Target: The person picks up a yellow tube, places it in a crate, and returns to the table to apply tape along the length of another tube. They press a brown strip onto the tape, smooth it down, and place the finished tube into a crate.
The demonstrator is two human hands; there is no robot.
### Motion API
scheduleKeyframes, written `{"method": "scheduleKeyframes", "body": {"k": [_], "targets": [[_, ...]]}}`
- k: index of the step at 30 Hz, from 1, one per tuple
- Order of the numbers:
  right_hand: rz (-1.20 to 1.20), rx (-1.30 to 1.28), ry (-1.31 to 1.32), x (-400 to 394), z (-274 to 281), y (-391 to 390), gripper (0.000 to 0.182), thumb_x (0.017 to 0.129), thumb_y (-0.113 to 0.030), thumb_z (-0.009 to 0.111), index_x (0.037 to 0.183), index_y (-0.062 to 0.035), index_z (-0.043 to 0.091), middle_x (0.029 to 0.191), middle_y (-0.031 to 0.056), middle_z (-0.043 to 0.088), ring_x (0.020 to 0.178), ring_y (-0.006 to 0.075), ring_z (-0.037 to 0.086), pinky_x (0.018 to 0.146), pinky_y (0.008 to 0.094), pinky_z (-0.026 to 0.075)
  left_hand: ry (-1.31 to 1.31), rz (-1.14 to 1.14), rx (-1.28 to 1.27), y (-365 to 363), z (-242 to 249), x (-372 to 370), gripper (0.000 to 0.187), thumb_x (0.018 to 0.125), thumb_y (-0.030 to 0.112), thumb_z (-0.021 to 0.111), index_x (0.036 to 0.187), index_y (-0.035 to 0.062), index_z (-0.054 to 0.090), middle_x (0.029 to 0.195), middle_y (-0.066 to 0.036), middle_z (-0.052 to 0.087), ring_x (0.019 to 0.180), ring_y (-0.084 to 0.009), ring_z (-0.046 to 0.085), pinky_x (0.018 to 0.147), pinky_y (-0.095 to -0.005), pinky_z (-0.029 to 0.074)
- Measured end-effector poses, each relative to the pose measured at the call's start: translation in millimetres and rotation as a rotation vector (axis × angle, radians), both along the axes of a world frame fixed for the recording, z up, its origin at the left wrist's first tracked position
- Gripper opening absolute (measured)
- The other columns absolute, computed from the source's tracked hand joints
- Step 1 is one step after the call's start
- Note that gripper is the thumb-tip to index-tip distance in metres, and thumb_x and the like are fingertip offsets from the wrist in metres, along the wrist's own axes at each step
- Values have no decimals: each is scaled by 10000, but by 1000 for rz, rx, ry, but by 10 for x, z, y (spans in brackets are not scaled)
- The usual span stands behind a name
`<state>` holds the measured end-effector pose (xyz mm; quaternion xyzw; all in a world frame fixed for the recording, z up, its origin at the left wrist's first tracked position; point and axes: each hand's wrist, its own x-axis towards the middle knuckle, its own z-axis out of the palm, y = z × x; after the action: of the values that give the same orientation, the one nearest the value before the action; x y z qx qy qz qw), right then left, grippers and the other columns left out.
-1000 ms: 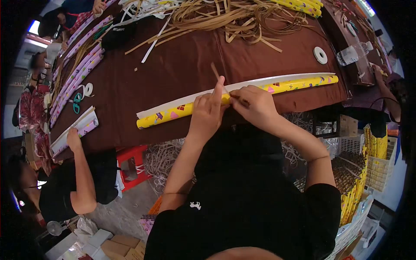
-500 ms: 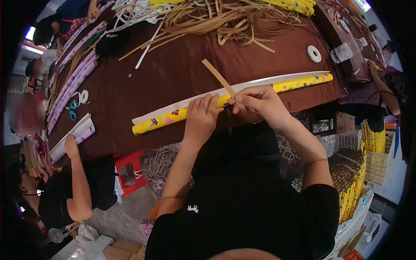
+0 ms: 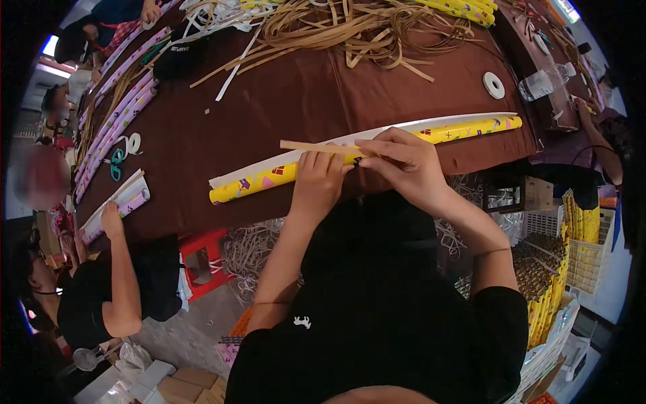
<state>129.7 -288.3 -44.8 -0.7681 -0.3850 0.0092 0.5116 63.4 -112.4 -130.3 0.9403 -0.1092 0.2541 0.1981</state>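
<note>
A long roll of yellow printed paper [image 3: 262, 180] lies across the near part of the table, its white paper edge [image 3: 252, 165] showing along the far side. My left hand [image 3: 316, 183] rests on the roll near its middle, fingers curled over it and thumb pointing right. Just to the right, my right hand [image 3: 409, 165] pinches the end of a flat tan strip [image 3: 311, 145] between thumb and fingers. The strip extends left above my left fingertips, nearly parallel to the roll. Exactly where its pinched end meets the roll is hidden.
Tangled tan strips [image 3: 316, 34] cover the table's back. A white tape roll [image 3: 493, 85] and a plastic bottle [image 3: 546, 82] are at right. At left, teal scissors [image 3: 116, 165] lie near purple rolls [image 3: 121, 124]; a co-worker's hand [image 3: 112, 219] holds a purple-and-white roll.
The tan strip has swung from steeply tilted to almost level, its free end now pointing left. My right hand has turned with it. My left fingers have drawn closer together on the roll.
</note>
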Motion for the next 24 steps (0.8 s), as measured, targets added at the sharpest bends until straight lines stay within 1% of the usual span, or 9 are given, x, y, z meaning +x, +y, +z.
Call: {"method": "scheduleKeyframes", "body": {"k": [5,9,11,13,14,16,17,21,24], "targets": [[162,-49,440,100,102,82,286,847,-9,697,1132,-10,677,892,42,601,745,86,584,645,219,473,-20,-36,-36,21,-59,3,339,850,162,643,1157,43,560,1129,-106,562,1006,-287,553,851,-417,457],[376,84,873,299,204,325,240,958,-120,586,1120,41,660,926,46,610,809,105,631,698,240,559,-32,-14,34,37,-120,1,312,858,141,601,1152,49,552,1085,-92,551,1015,-286,539,853,-418,456],[541,-33,849,457,234,490,221,955,-104,587,1086,54,670,936,51,610,772,112,634,678,240,561,-3,45,53,-3,-93,13,295,873,139,579,1153,49,556,1096,-98,556,1052,-297,533,872,-416,455],[628,-165,901,562,236,731,209,926,-159,642,1010,23,700,812,48,655,629,84,617,538,203,503,94,47,261,-10,-9,5,278,872,132,581,1135,40,571,1091,-127,559,1090,-310,529,891,-415,454],[658,-288,897,631,259,873,220,919,-200,661,988,4,707,760,43,669,566,65,607,471,194,488,530,-109,-489,30,-31,-2,324,850,103,611,1164,36,564,1154,-159,550,1074,-361,502,891,-418,443],[885,-238,1066,776,135,1185,201,891,-202,694,945,-9,716,672,50,661,421,36,477,374,182,340,73,-3,-332,-42,-107,-10,303,825,92,619,1121,30,589,1144,-161,562,1045,-359,525,865,-413,461],[998,-233,1133,850,70,1325,195,889,-195,696,943,-8,716,657,63,662,384,38,434,366,183,304,-93,-1,-20,-10,-56,-12,294,802,96,623,1087,32,604,1091,-151,579,1003,-339,544,856,-424,467],[1110,-229,1231,948,-267,1620,189,890,-154,684,953,22,710,630,91,667,348,32,387,350,182,262,-34,83,130,-64,-50,-54,273,805,157,635,1055,48,613,1061,-120,592,972,-298,553,875,-433,458],[1101,-208,1198,973,-353,1524,200,864,-147,693,902,50,690,599,106,642,356,62,463,322,186,234,52,117,181,-31,23,-69,298,856,200,632,1115,54,606,1074,-115,597,1015,-291,555,933,-425,445]]}}
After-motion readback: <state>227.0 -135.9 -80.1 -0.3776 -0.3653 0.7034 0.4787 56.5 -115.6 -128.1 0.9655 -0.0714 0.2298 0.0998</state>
